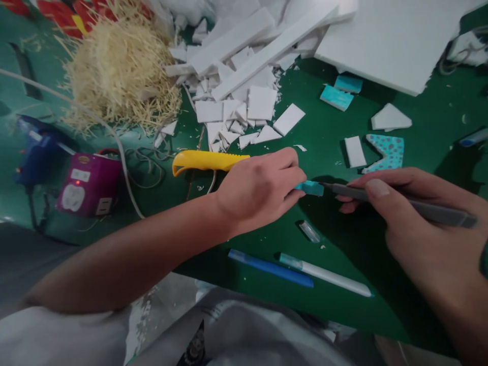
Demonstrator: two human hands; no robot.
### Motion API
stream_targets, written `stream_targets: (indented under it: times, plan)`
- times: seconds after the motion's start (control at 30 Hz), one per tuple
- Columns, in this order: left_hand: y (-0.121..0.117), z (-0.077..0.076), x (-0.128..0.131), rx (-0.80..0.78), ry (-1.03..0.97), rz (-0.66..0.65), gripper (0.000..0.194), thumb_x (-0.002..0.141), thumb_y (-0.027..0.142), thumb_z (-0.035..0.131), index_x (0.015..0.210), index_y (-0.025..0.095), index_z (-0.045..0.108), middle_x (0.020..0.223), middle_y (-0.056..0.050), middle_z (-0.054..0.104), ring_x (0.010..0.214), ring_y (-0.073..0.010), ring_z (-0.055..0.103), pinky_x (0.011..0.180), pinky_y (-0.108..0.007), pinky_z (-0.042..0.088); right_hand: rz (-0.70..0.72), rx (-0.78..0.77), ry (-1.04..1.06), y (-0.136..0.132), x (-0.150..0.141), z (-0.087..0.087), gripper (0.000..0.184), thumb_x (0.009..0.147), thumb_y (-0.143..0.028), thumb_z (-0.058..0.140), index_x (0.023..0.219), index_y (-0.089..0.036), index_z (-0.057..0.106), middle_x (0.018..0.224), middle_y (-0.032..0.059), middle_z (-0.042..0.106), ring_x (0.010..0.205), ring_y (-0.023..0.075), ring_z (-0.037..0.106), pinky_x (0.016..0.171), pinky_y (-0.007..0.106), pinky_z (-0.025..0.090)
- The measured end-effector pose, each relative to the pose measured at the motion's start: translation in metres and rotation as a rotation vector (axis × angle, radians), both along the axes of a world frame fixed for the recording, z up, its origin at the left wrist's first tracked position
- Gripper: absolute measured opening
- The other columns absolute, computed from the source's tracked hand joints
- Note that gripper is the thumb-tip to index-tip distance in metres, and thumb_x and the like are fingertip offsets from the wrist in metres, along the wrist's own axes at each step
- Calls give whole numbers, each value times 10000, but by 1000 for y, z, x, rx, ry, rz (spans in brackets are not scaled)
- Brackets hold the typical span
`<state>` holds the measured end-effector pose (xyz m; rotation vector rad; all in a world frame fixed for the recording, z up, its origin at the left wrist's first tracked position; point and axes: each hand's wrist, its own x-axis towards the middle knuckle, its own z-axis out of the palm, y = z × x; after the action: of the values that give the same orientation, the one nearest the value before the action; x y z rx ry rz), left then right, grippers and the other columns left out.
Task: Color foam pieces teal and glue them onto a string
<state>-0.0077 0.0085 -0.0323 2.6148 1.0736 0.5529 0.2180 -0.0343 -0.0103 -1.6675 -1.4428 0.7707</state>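
Observation:
My left hand [263,185] is closed around a small teal-coated foam piece [313,188], whose end sticks out past the fingertips. In my right hand [412,218] is a slim grey craft knife [430,209], held like a pen. The knife's thin tip points left and meets or nearly meets the foam piece's end; I cannot tell which. A yellow snap-off cutter [209,161] lies by my left wrist, partly covered by the hand. Beyond my right fingers are a teal spotted foam shape [389,152] and a small white block [355,152].
White foam offcuts [263,104], a big foam sheet [389,40] and straw-like shreds [122,71] cover the back. A blue glue gun [41,150] and purple power box [89,184] stand left. Pens [274,268], a clear cap [309,231] and teal pieces [336,97] lie around.

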Motion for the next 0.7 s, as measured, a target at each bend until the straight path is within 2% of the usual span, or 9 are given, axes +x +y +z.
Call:
stream_targets:
  times: [0.23, 0.7]
  plan:
    - [0, 0, 1, -8, 28, 9, 149, 1017, 264, 630, 1015, 171, 746, 979, -29, 696, 840, -156, 708, 609, -265, 486, 14, 13, -31, 1, -1, -2, 80, 901, -315, 751, 827, -297, 776, 739, -26, 756, 577, 132, 713, 578, 266, 637]
    - [1, 2, 1, -31, 49, 14, 134, 1011, 258, 637, 1019, 170, 737, 999, -37, 698, 843, -172, 715, 618, -280, 485, -7, 9, -88, -1, -1, -3, 79, 886, -318, 763, 811, -305, 784, 739, -35, 754, 625, 104, 711, 606, 227, 615]
